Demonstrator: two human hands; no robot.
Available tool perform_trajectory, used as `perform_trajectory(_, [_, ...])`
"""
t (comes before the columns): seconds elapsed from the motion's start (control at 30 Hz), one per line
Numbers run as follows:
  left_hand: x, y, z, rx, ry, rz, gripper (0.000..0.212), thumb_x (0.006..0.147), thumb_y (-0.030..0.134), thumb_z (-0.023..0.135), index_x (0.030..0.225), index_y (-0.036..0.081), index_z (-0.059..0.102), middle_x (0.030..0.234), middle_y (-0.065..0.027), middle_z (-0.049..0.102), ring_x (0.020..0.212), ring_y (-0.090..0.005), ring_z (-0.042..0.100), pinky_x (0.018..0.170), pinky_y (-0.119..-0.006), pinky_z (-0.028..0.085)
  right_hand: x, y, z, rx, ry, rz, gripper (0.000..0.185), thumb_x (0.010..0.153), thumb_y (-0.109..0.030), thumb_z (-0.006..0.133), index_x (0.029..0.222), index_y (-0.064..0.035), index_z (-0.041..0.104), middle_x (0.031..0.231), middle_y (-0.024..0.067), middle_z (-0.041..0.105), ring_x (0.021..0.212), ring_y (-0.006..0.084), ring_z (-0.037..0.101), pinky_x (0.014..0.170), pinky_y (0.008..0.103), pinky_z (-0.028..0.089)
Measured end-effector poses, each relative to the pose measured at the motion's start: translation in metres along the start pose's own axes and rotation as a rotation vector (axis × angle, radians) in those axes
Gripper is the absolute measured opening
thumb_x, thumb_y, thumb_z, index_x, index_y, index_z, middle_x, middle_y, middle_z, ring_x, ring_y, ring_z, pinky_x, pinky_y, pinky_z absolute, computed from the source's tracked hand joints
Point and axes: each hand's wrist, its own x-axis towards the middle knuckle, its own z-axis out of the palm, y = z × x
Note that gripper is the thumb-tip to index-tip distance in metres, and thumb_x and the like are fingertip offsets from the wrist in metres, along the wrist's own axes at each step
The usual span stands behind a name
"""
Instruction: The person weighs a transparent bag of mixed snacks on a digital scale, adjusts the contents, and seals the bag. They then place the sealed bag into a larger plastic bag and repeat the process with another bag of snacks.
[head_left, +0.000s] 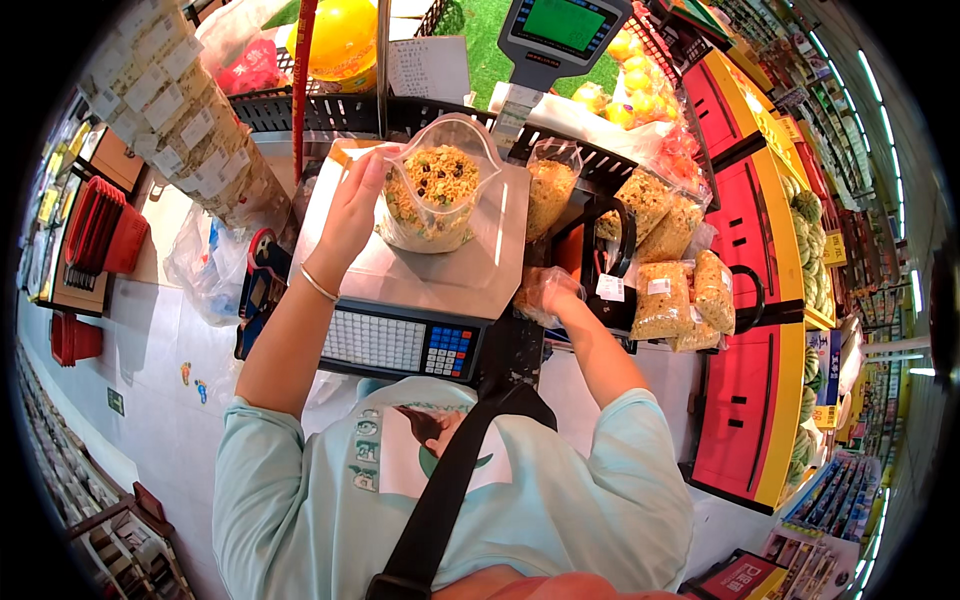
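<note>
A clear plastic bag, open at the top, stands on the metal plate of a weighing scale. Orange-yellow puffed snack mix with dark and green bits fills much of it. My left hand pinches the bag's upper left edge. Beyond the plate's right edge, my right hand is low and wrapped in clear plastic, perhaps a disposable glove. Whether its fingers hold anything is hidden. Near it are a black-handled container and several filled snack bags, some with white labels.
The scale's keypad faces me, and its green display rises at the back. Behind the plate runs a black plastic crate edge. A label-covered column stands left, beside a tape dispenser. Pink cabinets line the right.
</note>
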Motion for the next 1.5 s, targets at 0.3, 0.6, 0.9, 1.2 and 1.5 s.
perform_trajectory(0.3, [0.003, 0.002, 0.009, -0.014, -0.014, 0.053, 0.037, 0.091, 0.029, 0.033, 0.107, 0.0, 0.048, 0.103, -0.0055, 0.05, 0.097, -0.0114, 0.044, 0.086, -0.023, 0.032, 0.036, 0.028, 0.072, -0.284, -0.252, 0.073, 0.032, 0.071, -0.034, 0.052, 0.088, -0.0092, 0.062, 0.08, 0.0132, 0.061, 0.084, 0.0285, 0.056, 0.065, 0.0468, 0.043])
perform_trajectory(0.6, [0.001, -0.002, -0.001, 0.017, 0.033, 0.087, 0.036, 0.091, 0.028, 0.033, 0.106, -0.001, 0.049, 0.101, -0.0053, 0.052, 0.097, -0.0116, 0.045, 0.085, -0.023, 0.032, 0.004, 0.013, 0.012, 0.019, 0.148, -0.004, 0.028, 0.066, -0.036, 0.05, 0.068, -0.0099, 0.06, 0.076, 0.0098, 0.057, 0.078, 0.0272, 0.047, 0.07, 0.0395, 0.034])
perform_trajectory(0.9, [-0.001, 0.008, -0.006, 0.083, -0.023, 0.058, 0.045, 0.091, 0.036, 0.028, 0.115, 0.001, 0.042, 0.114, -0.0065, 0.045, 0.107, -0.0134, 0.041, 0.093, -0.028, 0.029, -0.039, 0.012, -0.044, 1.822, -0.062, 0.365, 0.011, 0.074, -0.015, 0.055, 0.068, -0.0072, 0.05, 0.052, 0.0033, 0.046, 0.035, 0.012, 0.038, 0.03, 0.0255, 0.027])
perform_trajectory(1.2, [0.007, 0.005, 0.0, 0.081, -0.069, 0.062, 0.045, 0.091, 0.035, 0.028, 0.115, 0.0, 0.041, 0.113, -0.0076, 0.045, 0.107, -0.015, 0.041, 0.094, -0.028, 0.028, -0.074, 0.003, -0.042, 2.084, 0.182, 0.595, 0.011, 0.078, -0.016, 0.055, 0.08, -0.0061, 0.05, 0.058, 0.0008, 0.047, 0.039, 0.0055, 0.039, 0.028, 0.0166, 0.024])
perform_trajectory(1.5, [0.01, 0.0, 0.003, 0.04, -0.02, 0.073, 0.039, 0.091, 0.031, 0.031, 0.107, 0.0, 0.048, 0.103, -0.0052, 0.05, 0.097, -0.0104, 0.044, 0.087, -0.023, 0.031, -0.116, -0.005, -0.039, 2.141, 0.064, 0.592, 0.012, 0.079, -0.017, 0.055, 0.083, -0.0061, 0.051, 0.068, 0.0015, 0.052, 0.048, 0.0054, 0.045, 0.03, 0.0138, 0.025])
